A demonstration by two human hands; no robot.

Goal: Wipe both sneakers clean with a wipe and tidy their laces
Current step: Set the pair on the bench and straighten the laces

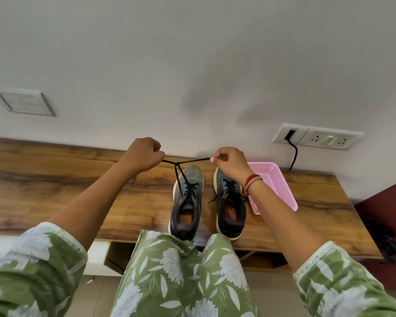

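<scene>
One wooden table carries two grey sneakers side by side at its front edge, the left sneaker and the right sneaker, with one pink basket on the table just beside the right one. Above the table's back edge, two hands pull the two ends of the left sneaker's black lace apart. The left hand is clenched round one end and the right hand pinches the other, and the strands cross, perhaps in a half-knot.

Plain white wall, soft shadows right of centre. Grey blank cover plate at left. White socket-and-switch panel at right, black cable plugged in, hanging down to wood-grain tabletop set against wall. Dark red cabinet beside right end. Grey-beige floor below.
</scene>
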